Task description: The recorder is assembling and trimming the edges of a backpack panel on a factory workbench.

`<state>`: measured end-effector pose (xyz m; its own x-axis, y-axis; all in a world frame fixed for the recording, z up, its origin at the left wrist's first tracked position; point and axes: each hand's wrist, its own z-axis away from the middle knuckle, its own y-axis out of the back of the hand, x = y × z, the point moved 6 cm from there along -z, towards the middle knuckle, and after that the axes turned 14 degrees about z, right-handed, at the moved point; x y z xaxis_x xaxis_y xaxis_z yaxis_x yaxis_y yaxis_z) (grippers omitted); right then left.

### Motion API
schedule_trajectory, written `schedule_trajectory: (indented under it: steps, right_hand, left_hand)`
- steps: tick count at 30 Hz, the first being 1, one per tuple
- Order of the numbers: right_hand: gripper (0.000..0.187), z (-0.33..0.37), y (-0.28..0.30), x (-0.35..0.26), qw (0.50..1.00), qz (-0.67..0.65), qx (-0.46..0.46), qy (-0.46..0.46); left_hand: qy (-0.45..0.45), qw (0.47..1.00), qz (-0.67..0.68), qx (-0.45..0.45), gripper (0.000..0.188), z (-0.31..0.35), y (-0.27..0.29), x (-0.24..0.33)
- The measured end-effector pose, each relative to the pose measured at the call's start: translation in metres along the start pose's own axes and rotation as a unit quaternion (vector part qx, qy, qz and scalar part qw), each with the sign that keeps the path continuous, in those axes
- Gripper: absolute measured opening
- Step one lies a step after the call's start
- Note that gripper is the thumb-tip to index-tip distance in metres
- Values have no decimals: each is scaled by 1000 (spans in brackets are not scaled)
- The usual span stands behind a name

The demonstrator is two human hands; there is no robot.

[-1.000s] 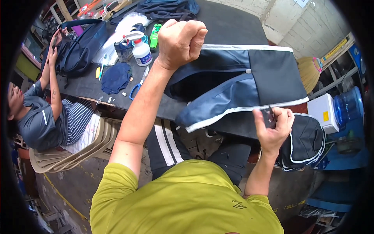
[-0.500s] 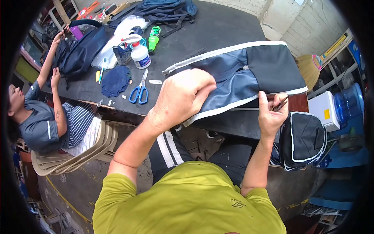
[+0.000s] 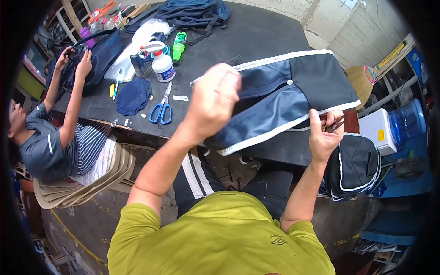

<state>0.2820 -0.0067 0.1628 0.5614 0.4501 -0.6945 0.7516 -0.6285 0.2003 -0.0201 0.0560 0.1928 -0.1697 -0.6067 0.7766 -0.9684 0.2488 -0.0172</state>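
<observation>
A black and dark blue bag panel [image 3: 327, 80] with white-edged borders stretches across the table's near right side. A slit runs along its blue part, with a small pale piece [image 3: 289, 82] at the slit's right end. My right hand [image 3: 324, 137] pinches the panel's near edge between thumb and fingers. A slim dark tool [image 3: 338, 123] also rests in those fingers; its kind is not clear. My left hand [image 3: 211, 103] is closed in a fist above the panel's left end, slightly blurred. Whatever it may hold is hidden.
Left of the panel lie blue-handled scissors [image 3: 161, 110], round dark fabric pieces [image 3: 134, 96], a white spray bottle [image 3: 162, 66] and a green bottle [image 3: 179, 47]. A black backpack [image 3: 355, 165] stands at the right. Across the left corner, a seated person [image 3: 48, 146] handles a dark bag [image 3: 103, 57].
My left hand has risen slightly, its fist turned more upright. The slit in the panel gapes wider. My right hand keeps its pinch. The other person's hands have shifted on their bag.
</observation>
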Motion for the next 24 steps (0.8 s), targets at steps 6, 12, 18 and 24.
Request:
schedule_trajectory:
  steps: [6,12,18,24]
  right_hand:
    - [45,-23,8,-8,999,5,16,40]
    - [37,-135,-56,-48,989,-78,-70,105]
    - [32,-176,-87,-43,979,-137,-105,105]
    - [40,-75,-44,38,987,13,-130,-91]
  left_hand:
    - [64,983,99,-141,87,50,25,-6]
    - [208,956,118,-167,30,94,33,-70]
    - [194,772,538,276,34,20,68,-126]
    - [288,737,530,305,39,60,75,-191]
